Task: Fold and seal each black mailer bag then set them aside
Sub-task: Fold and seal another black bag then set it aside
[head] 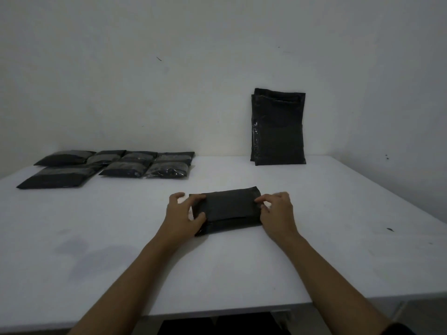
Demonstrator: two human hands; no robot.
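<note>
A folded black mailer bag (pixel 229 209) lies flat on the white table (pixel 338 238) in front of me, its flap folded over the top. My left hand (pixel 181 216) grips its left end, thumb on the near side and fingers curled over the far corner. My right hand (pixel 275 211) pinches the right end of the flap with thumb and fingertips. Several folded black mailer bags (pixel 135 163) lie in rows at the far left of the table.
A stack of flat black mailer bags (pixel 278 128) leans upright against the white wall at the back right. A small dark scrap (pixel 390 229) lies near the right edge. The table's front edge runs just below my forearms.
</note>
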